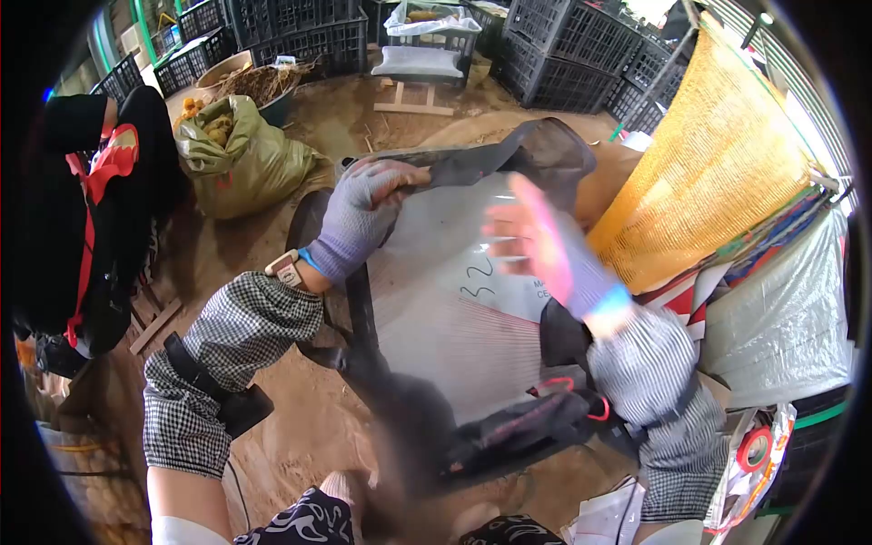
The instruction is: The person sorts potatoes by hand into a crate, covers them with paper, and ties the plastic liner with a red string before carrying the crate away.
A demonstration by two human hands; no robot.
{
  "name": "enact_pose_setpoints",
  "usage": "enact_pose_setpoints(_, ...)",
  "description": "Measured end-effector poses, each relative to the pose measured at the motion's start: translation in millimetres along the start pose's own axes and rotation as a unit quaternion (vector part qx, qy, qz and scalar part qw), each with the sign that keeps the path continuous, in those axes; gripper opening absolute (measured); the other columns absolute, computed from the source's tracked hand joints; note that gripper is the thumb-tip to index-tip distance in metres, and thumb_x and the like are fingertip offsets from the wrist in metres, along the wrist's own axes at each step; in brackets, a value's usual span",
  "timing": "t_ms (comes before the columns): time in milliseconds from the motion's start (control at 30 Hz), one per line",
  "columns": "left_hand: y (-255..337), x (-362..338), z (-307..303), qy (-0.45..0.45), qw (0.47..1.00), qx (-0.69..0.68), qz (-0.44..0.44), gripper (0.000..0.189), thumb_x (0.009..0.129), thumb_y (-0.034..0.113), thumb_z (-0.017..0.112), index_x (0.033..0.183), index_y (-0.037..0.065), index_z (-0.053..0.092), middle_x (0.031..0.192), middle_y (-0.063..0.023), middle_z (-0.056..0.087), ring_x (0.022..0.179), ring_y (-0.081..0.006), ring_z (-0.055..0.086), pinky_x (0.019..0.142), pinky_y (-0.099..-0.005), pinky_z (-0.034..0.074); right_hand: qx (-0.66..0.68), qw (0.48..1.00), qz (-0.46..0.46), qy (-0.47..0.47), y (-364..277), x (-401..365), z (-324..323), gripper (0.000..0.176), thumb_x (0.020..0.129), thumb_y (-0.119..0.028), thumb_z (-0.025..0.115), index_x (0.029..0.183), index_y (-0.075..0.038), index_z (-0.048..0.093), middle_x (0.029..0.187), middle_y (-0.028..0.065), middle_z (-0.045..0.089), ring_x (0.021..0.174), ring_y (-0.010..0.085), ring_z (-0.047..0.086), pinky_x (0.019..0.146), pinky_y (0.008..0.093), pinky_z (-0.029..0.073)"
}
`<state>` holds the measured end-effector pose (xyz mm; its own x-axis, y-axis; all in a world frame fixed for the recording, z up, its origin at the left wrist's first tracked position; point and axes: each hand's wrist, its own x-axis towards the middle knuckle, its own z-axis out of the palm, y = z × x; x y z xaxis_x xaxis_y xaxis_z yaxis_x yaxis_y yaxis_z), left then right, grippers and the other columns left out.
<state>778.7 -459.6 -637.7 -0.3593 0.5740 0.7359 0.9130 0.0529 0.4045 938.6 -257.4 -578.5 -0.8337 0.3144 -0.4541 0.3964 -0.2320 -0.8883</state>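
A pale sheet with "32" written on it and some print lies in front of me, framed by black fabric. At its far left corner my left hand, in a purple-grey knit glove, is closed around the edge of that fabric. My right hand, gloved in pink and purple, hovers over the sheet's right part, blurred by motion, with its fingers apart and nothing in them. Near me, the dark fabric bunches up beside a red cord.
A tied-open green sack stands at the left, close to a person in dark clothes. Black crates are stacked at the back. Yellow netting hangs on the right, above a silvery sheet. A red tape roll sits at lower right.
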Motion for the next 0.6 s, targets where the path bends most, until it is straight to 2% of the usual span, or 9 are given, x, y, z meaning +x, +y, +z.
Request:
enact_pose_setpoints(33,2,0,-3,-0.014,0.999,0.03,0.028,0.028,0.079,0.0,0.06,0.104,0.008,0.067,0.101,-0.0077,0.067,0.095,-0.0235,0.062,0.085,-0.0341,0.047,0.04,0.997,0.059,-0.004,-2,13,8,0.048,0.092,-0.048,0.058,0.116,-0.006,0.057,0.095,0.0053,0.066,0.077,0.0137,0.064,0.063,0.0247,0.053)
enact_pose_setpoints(133,8,-8,-7,-0.03,0.995,0.069,0.07,0.027,0.076,0.001,0.062,0.103,0.006,0.066,0.101,-0.0097,0.067,0.096,-0.0308,0.061,0.087,-0.0395,0.046,0.057,0.997,-0.024,-0.037,7,53,18,0.043,0.092,-0.046,0.06,0.114,-0.009,0.058,0.094,0.004,0.066,0.079,0.0118,0.064,0.065,0.0219,0.054)
enact_pose_setpoints(233,35,-19,-21,-0.008,0.995,0.093,0.034,0.027,0.076,0.002,0.064,0.102,0.007,0.066,0.1,-0.0104,0.066,0.095,-0.0316,0.062,0.084,-0.0397,0.048,0.077,0.993,-0.012,-0.09,26,62,8,0.039,0.092,-0.043,0.061,0.112,-0.009,0.059,0.094,0.0026,0.066,0.079,0.0106,0.064,0.066,0.0216,0.054)
enact_pose_setpoints(267,45,-27,-25,-0.034,0.996,0.068,-0.047,0.02,0.085,0.014,0.064,0.104,0.008,0.065,0.099,-0.0085,0.066,0.088,-0.0259,0.064,0.079,-0.0369,0.05,0.039,0.997,0.008,-0.073,29,56,8,0.034,0.094,-0.039,0.061,0.11,-0.009,0.06,0.089,-0.0009,0.064,0.074,0.0089,0.062,0.063,0.0211,0.053)
enact_pose_setpoints(300,66,-29,-29,-0.088,0.976,-0.025,-0.196,0.021,0.088,0.021,0.062,0.104,0.007,0.065,0.098,-0.0081,0.066,0.087,-0.0237,0.064,0.078,-0.036,0.051,0.033,0.995,0.029,-0.086,32,52,6,0.033,0.094,-0.039,0.06,0.109,-0.009,0.061,0.086,-0.0023,0.063,0.072,0.0082,0.06,0.062,0.0211,0.052)
enact_pose_setpoints(367,106,-26,-31,-0.193,0.839,-0.209,-0.463,0.03,0.093,0.033,0.059,0.105,0.006,0.065,0.097,-0.0073,0.065,0.083,-0.0193,0.064,0.076,-0.0342,0.052,0.027,0.992,0.07,-0.105,39,44,0,0.031,0.095,-0.038,0.06,0.106,-0.01,0.062,0.081,-0.0051,0.06,0.068,0.0067,0.058,0.059,0.021,0.05)
enact_pose_setpoints(400,103,-32,-22,-0.195,0.778,-0.327,-0.5,0.047,0.095,0.048,0.053,0.106,0.004,0.063,0.089,-0.0076,0.064,0.076,-0.0161,0.062,0.073,-0.034,0.053,0.003,0.994,0.074,-0.074,36,33,7,0.029,0.096,-0.038,0.058,0.104,-0.011,0.062,0.076,-0.0072,0.056,0.065,0.0057,0.054,0.057,0.0208,0.047)
enact_pose_setpoints(500,43,-26,42,-0.156,0.579,-0.568,-0.564,0.048,0.094,0.048,0.054,0.107,0.003,0.061,0.083,-0.0092,0.063,0.073,-0.0184,0.061,0.07,-0.0348,0.052,0.08,0.986,0.011,-0.144,59,39,0,0.028,0.096,-0.039,0.058,0.101,-0.012,0.061,0.075,-0.0076,0.056,0.062,0.0061,0.054,0.057,0.0203,0.047)
enact_pose_setpoints(600,12,8,82,-0.209,0.445,-0.695,-0.525,0.048,0.094,0.048,0.055,0.109,0.003,0.06,0.083,-0.0091,0.062,0.072,-0.0194,0.06,0.069,-0.034,0.052,0.02,0.994,0.057,-0.094,43,35,7,0.026,0.096,-0.038,0.057,0.102,-0.013,0.059,0.074,-0.0068,0.056,0.058,0.0067,0.053,0.054,0.0212,0.046)
